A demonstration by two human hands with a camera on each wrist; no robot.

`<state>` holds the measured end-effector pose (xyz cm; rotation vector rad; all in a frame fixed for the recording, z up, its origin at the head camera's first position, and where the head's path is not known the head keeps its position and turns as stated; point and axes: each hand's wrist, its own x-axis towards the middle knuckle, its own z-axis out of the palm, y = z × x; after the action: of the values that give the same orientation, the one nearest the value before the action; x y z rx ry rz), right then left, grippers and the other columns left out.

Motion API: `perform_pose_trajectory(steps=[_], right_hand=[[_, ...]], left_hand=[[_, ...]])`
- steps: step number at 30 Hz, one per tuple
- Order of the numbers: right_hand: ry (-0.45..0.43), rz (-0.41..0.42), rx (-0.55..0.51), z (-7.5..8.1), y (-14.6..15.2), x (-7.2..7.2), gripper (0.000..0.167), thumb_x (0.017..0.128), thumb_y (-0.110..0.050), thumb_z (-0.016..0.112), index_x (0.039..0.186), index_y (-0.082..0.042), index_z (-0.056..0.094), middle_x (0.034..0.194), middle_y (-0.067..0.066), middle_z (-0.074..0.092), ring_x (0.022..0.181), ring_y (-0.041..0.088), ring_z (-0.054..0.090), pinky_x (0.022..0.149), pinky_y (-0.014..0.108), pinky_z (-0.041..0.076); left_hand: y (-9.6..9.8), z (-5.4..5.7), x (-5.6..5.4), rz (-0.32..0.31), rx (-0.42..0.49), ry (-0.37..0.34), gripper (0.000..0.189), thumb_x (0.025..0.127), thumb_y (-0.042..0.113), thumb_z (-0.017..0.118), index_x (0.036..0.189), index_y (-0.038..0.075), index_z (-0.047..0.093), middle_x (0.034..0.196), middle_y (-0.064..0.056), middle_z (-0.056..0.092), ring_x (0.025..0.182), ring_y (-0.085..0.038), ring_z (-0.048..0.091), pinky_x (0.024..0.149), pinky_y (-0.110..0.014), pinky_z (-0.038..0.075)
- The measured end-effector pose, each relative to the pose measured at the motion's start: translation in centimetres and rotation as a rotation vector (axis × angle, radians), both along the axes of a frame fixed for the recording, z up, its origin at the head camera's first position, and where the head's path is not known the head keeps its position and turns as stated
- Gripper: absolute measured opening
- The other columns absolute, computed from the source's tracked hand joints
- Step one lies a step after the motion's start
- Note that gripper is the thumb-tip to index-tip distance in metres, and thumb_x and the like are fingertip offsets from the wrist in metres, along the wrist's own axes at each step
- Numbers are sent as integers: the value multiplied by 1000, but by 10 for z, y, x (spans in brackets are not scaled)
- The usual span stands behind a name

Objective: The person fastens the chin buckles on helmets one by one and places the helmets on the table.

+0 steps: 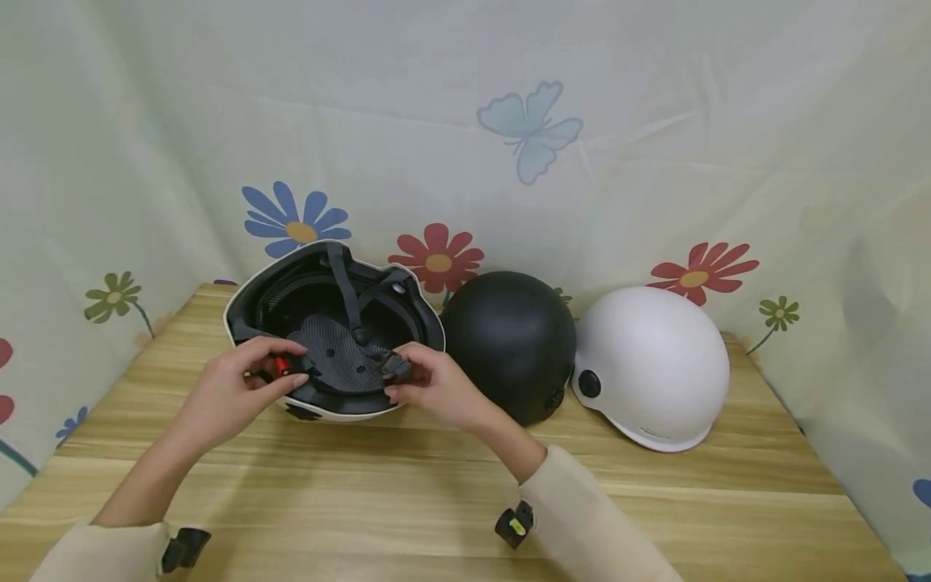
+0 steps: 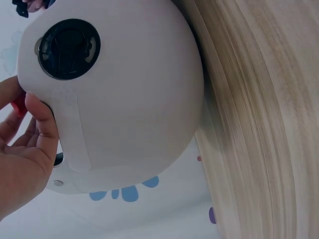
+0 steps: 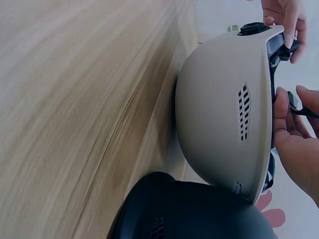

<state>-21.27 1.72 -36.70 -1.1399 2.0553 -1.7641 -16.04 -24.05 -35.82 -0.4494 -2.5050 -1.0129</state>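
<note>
An off-white helmet (image 1: pixel 250 295) lies upside down on the table, its black padded inside facing up. Over its opening my left hand (image 1: pixel 233 392) pinches a black buckle piece with a red part (image 1: pixel 281 365) between thumb and fingers. My right hand (image 1: pixel 445 390) pinches a dark strap buckle (image 1: pixel 396 366) at the other side of the opening. The two buckle pieces are apart. A black chin strap (image 1: pixel 345 283) hangs down inside the helmet. In the left wrist view, a round black knob (image 2: pixel 69 49) shows on the pale shell, and the fingers partly hide the red part (image 2: pixel 20 104).
A black helmet (image 1: pixel 505 347) stands dome up, close against the off-white one's right side. To its right is a white helmet (image 1: pixel 658 364), also dome up. The wooden table (image 1: pixel 378 509) meets a flower-printed cloth (image 1: pixel 407 121) behind.
</note>
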Motion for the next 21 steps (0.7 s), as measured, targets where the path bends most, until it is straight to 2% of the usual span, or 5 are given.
perform_pose_trajectory(steps=[6,12,15,18,21], right_hand=[[-12,-61,9,-1,7,-1,24,76,12,65,98,8,56,96,18,53,72,11,58,69,32,53],[-39,-82,-4,-3,14,-3,30,77,11,66,105,10,54,95,22,55,70,16,60,69,37,53],[-24,-108,19,-5,18,-4,31,77,8,67,105,8,56,90,19,54,68,16,60,68,32,53],[-3,-147,59,4,21,2,31,77,8,68,105,8,56,85,16,54,68,17,60,66,24,51],[14,-177,91,12,24,9,30,76,8,68,104,10,56,79,14,54,66,17,60,64,20,48]], left_hand=[[2,-1,0,-10,5,6,27,79,10,72,104,7,63,79,-2,52,61,-9,46,49,-19,40],[3,-2,1,-7,3,6,27,79,10,72,104,8,63,80,-2,52,61,-10,45,49,-19,40],[4,-4,0,-11,5,18,27,78,9,72,103,7,63,80,-2,52,62,-10,45,49,-19,40],[5,-6,0,-18,8,38,27,77,7,73,103,7,63,80,-1,53,62,-9,45,49,-18,40],[6,-7,0,-20,12,52,27,77,6,73,102,6,63,79,-1,53,62,-8,45,49,-18,40]])
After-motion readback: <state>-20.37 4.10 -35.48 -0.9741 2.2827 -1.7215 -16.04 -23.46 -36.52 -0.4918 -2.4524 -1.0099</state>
